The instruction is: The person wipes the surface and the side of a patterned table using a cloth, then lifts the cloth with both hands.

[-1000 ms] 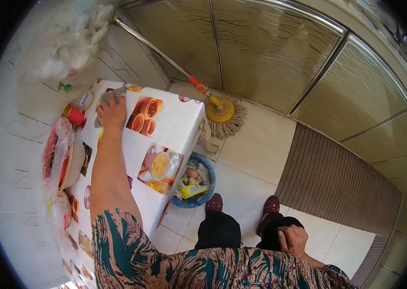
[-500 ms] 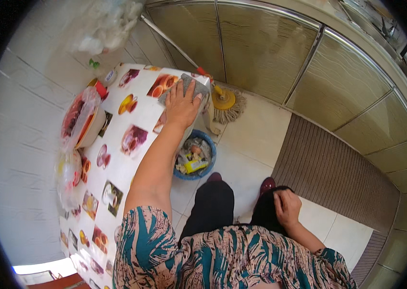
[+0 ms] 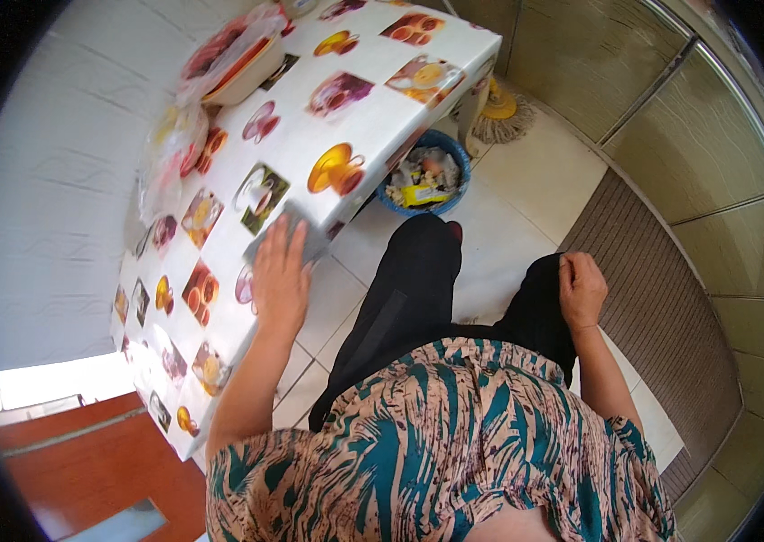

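Observation:
My left hand (image 3: 279, 278) presses a grey cloth (image 3: 306, 237) onto the near edge of the table, with the fingers stretched over it. Under the cloth lies a white tablecloth (image 3: 296, 126) printed with cups and saucers. My right hand (image 3: 582, 289) rests against my right thigh in black trousers, its fingers curled in and no object showing in it.
On the table's wall side stand a bowl (image 3: 251, 79) with a plastic-wrapped red item and a clear plastic bag (image 3: 174, 149). A blue waste basket (image 3: 466, 172) and a yellow mop head (image 3: 501, 107) are on the floor. A ribbed brown mat (image 3: 644, 298) runs by the cabinets.
My left hand has drawn the cloth from the table's far corner back along its edge toward me. My right hand stays by my thigh. The view has shifted toward the near end.

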The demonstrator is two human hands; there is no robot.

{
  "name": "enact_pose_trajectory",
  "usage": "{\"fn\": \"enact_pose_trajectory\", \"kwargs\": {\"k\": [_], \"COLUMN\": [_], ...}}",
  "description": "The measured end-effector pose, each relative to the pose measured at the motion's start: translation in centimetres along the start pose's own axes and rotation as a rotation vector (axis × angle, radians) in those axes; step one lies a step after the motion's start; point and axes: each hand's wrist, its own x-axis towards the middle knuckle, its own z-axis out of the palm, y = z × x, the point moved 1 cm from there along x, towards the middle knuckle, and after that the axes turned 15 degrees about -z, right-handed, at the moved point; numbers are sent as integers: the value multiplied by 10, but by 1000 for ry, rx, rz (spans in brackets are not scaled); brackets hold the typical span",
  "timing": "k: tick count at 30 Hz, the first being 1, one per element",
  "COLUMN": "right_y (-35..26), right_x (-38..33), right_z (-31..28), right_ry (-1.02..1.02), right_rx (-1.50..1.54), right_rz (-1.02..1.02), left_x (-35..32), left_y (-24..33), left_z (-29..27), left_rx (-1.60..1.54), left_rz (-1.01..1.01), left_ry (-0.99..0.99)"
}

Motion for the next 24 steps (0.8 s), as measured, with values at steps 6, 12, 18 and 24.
{"fn": "enact_pose_trajectory", "kwargs": {"k": [6, 12, 18, 24], "right_y": [0, 1, 3, 0], "right_x": [6, 8, 5, 7], "right_z": [3, 4, -1, 1], "right_ry": [-71, -117, -104, -92], "right_rx": [-27, -57, -74, -113], "right_rz": [54, 85, 51, 44], "left_x": [-152, -196, -99, -1], "left_y": [-126, -174, -98, -21], "left_z": [-35, -48, -41, -16], "left_rx": [53, 27, 21, -70], "left_rz": [-272, -384, -195, -19], "left_ry": [8, 8, -89, -94]}}
